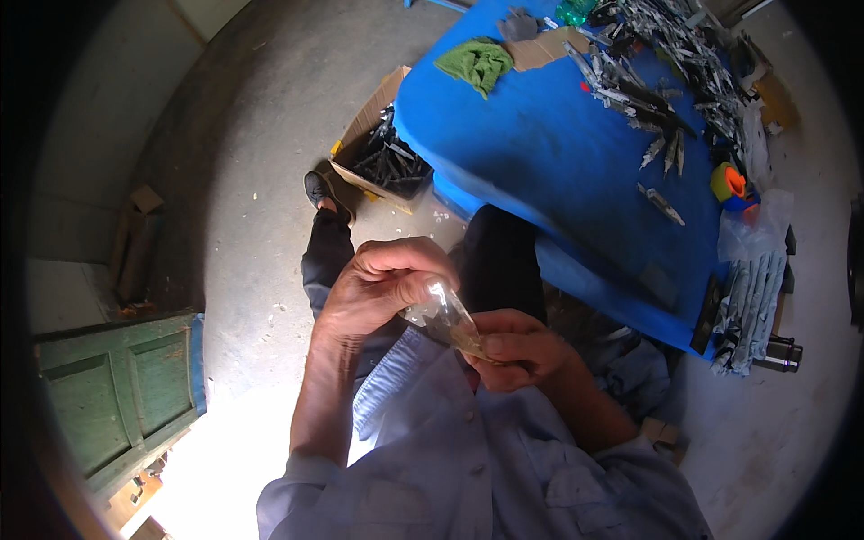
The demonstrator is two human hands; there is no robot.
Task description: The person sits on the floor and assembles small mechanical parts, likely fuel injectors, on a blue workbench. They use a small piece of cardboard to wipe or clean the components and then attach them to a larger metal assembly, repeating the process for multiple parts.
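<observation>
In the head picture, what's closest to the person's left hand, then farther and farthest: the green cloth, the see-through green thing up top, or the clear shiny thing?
1. Clear shiny thing: right at the left hand.
2. Green cloth: ahead, on the blue table.
3. See-through green thing: farther ahead, right of the cloth.

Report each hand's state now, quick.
Left hand: closed, holding the upper end of a clear plastic piece.
Right hand: closed, holding its lower end.
</observation>
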